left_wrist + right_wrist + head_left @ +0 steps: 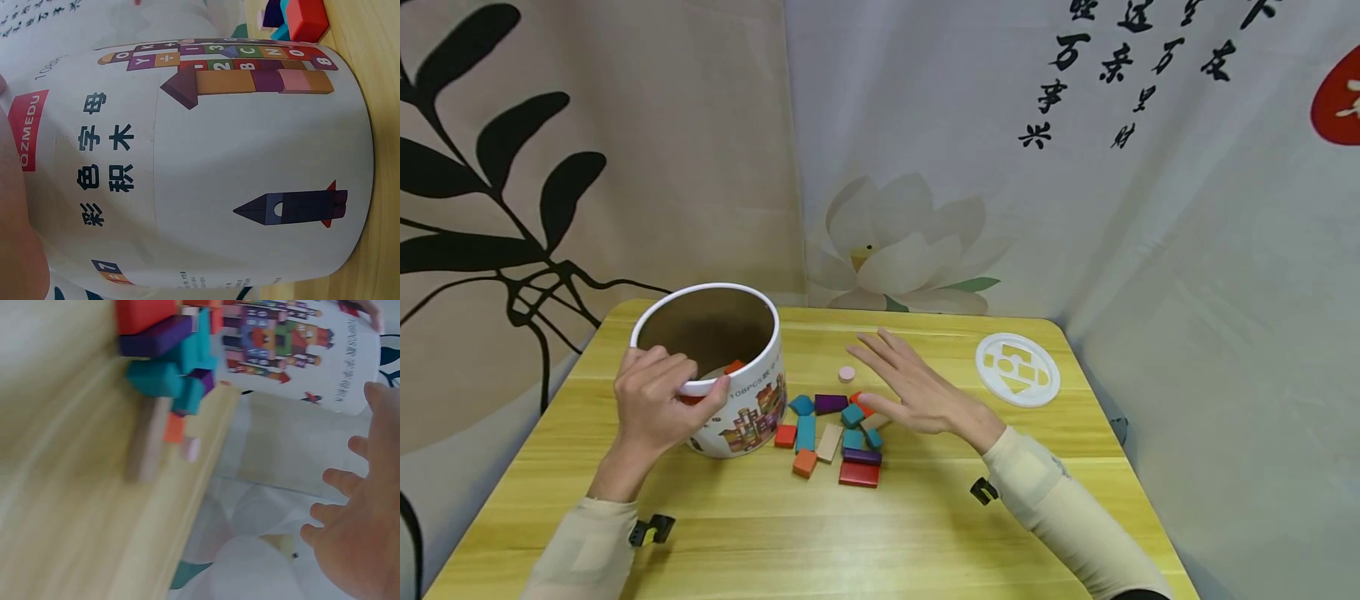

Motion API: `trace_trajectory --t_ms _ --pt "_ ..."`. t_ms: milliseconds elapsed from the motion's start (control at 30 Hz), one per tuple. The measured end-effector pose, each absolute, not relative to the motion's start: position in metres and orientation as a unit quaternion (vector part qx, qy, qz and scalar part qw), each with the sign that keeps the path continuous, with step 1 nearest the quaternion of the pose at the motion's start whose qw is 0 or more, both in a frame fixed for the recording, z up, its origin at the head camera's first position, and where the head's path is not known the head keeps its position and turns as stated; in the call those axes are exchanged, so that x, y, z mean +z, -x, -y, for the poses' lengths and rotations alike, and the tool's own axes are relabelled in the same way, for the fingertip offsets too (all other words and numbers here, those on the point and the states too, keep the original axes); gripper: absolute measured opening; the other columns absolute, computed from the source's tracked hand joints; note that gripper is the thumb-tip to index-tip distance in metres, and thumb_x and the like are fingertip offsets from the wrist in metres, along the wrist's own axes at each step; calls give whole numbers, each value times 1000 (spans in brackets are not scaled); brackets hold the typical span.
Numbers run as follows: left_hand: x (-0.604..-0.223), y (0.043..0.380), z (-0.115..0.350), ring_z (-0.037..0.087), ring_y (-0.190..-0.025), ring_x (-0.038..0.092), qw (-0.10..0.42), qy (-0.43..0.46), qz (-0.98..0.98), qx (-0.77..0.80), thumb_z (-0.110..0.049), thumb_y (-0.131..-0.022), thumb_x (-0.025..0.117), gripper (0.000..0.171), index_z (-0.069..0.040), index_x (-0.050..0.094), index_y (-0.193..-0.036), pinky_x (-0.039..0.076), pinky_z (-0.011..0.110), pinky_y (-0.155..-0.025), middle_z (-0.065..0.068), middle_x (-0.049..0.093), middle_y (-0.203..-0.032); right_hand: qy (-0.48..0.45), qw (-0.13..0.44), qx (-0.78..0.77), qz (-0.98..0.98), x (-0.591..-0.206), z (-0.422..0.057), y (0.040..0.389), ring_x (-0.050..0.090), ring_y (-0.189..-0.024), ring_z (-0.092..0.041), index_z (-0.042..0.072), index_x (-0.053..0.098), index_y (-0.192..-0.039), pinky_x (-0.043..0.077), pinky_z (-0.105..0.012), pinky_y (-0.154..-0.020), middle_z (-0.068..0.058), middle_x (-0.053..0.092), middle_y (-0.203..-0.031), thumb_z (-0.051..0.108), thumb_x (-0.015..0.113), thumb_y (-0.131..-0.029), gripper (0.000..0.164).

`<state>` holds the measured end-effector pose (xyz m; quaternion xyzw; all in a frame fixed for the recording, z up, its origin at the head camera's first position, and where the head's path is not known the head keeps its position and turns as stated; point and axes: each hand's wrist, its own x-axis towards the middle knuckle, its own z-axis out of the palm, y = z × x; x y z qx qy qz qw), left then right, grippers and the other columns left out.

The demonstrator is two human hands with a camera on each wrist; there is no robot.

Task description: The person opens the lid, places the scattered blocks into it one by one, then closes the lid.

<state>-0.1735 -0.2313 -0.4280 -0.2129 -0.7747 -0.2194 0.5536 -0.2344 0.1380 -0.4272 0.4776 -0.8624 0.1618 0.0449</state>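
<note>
My left hand grips the near rim of a white bucket printed with block pictures, fingers over the edge and thumb outside. Inside the bucket, an orange-red block shows near the rim. Beside the bucket lies a loose cluster of wooden blocks, among them a red block, a purple block, a blue block and a plain wood block. My right hand is spread over the cluster's right side with nothing in its grasp; its fingers are extended in the right wrist view.
A white round lid with shaped cutouts lies on the table's right side. A small pink cylinder sits behind the cluster. The yellow wood table ends against printed cloth at the back.
</note>
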Motion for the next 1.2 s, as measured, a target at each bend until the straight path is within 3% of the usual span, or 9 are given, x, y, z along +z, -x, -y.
trace_trajectory --t_ms 233,567,967,1200 --pt "-428 172 233 22 -45 33 550 213 778 -217 -48 -82 60 55 -14 35 -47 26 46 -53 0 37 -41 -454 22 151 878 -454 -158 232 -1 -153 -27 17 24 -166 13 -58 -121 -2 9 -170 57 35 -106 72" --pt "-426 173 232 23 -44 31 556 213 771 -225 -47 -81 61 54 -14 34 -47 25 47 -53 0 34 -41 -435 -9 125 891 -486 -170 234 2 -153 -30 15 27 -165 17 -59 -119 -12 20 -169 43 48 -107 68" --pt "-427 173 231 22 -45 31 549 215 776 -222 -47 -81 61 54 -14 34 -47 25 47 -53 -1 35 -41 -455 -39 121 882 -511 -167 235 19 -150 -36 4 42 -157 24 -59 -117 -16 32 -164 35 64 -100 69" --pt "-428 173 232 21 -45 30 547 215 778 -220 -48 -81 60 54 -15 34 -47 25 46 -53 -1 34 -41 -464 -17 117 878 -518 -166 236 40 -140 -31 -2 58 -142 33 -52 -115 -18 51 -149 27 74 -94 58"
